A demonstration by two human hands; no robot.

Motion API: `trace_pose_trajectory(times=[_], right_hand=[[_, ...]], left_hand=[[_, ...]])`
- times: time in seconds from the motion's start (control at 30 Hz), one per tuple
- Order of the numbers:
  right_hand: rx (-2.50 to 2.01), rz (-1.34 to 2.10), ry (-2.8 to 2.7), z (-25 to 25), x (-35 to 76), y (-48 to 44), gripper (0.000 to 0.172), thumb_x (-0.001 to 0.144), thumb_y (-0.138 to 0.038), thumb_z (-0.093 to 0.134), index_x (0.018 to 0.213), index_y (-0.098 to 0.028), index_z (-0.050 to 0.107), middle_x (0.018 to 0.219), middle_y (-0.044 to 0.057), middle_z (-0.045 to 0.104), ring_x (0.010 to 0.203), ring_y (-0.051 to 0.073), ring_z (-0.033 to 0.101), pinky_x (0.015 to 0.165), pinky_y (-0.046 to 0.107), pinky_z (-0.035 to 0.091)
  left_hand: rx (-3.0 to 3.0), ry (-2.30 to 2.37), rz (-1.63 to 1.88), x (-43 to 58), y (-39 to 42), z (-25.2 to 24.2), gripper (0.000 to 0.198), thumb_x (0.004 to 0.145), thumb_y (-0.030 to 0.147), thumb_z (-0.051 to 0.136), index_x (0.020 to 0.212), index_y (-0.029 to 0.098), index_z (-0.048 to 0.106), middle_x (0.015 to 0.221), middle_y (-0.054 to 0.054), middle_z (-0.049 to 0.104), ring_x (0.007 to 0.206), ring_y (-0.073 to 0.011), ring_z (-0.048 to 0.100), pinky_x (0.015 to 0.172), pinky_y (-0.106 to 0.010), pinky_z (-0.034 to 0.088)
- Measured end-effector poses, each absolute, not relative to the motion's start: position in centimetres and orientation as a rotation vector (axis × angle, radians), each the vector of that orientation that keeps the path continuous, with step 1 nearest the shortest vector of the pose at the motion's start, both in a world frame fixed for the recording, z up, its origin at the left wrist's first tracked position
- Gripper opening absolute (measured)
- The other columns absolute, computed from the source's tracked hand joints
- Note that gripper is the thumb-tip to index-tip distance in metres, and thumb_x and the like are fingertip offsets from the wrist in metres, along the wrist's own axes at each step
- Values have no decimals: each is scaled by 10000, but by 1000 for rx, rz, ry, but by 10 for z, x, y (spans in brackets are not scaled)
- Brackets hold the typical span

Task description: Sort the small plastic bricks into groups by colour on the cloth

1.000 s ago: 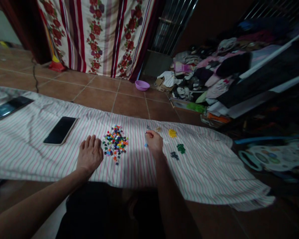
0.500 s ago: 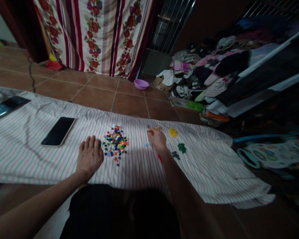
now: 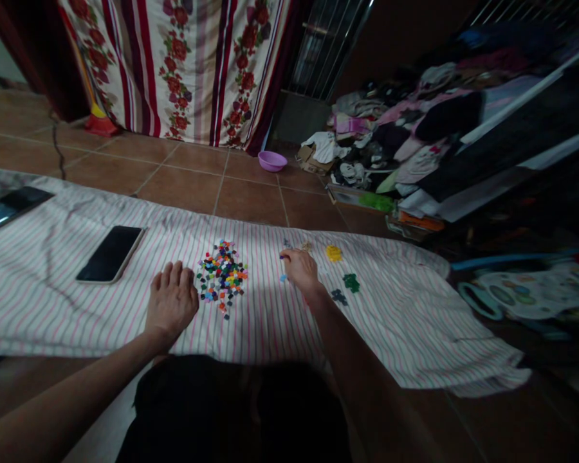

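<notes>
My left hand lies flat on the striped cloth, fingers stretched out, just left of a loose heap of small multicoloured square pieces. My right hand is pinched, with a small dark purple piece at its fingertips. Close to those fingers lie a light blue piece, a few grey pieces and a tan group. Farther right are a yellow pile, a green pile and a dark grey pile.
The striped cloth covers the low surface. Two phones lie on its left part, a black-screened phone and another phone. Beyond are a purple basin on the tiled floor, a floral curtain and heaped clothes.
My right hand has shifted slightly left, and the dark purple piece now shows at its fingertips. My left hand stays flat in its place. The view has moved slightly.
</notes>
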State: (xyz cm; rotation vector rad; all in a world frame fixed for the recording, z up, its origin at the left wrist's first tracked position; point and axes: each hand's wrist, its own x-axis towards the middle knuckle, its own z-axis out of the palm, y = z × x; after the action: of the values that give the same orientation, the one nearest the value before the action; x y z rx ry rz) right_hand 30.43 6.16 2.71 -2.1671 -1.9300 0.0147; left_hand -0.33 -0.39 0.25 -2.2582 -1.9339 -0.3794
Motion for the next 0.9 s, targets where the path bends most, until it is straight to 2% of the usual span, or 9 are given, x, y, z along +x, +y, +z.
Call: trace_pose_trajectory(times=[0.13,0.37,0.6,0.9], right_hand=[[-2166,31,-1883,30,309,60,297,885,-159,527,982,-291,774,980,36,766,875,202,671,732,284,449],[-2104,11,-1803,39,310,53,258,859,-185,540,960,-245,770,961,47,763,872,204,669,755,277,455],[-1798,257,-1952,42,263,38,225,824,-178,559,920,-220,757,882,28,748,833,178,657,784,264,461],[-1679,386,-2064,32,232,23,209,827,-131,570,870,-227,750,873,13,739,851,164,647,812,259,460]], left_hand=[[-2242,-1928,-379,-3,-4,3,390,923,257,332,1195,122,578,1409,-193,542,1360,-355,430,1075,-496,342],[-2252,-1958,-434,-3,-3,2,387,917,257,341,1197,129,576,1413,-198,532,1369,-343,418,1086,-499,328],[-2255,-1947,-443,-4,-3,1,388,923,264,342,1201,124,573,1418,-200,523,1371,-349,410,1088,-497,323],[-2280,-1984,-504,-3,-3,1,391,906,255,364,1214,137,573,1430,-198,512,1387,-351,389,1088,-521,318]])
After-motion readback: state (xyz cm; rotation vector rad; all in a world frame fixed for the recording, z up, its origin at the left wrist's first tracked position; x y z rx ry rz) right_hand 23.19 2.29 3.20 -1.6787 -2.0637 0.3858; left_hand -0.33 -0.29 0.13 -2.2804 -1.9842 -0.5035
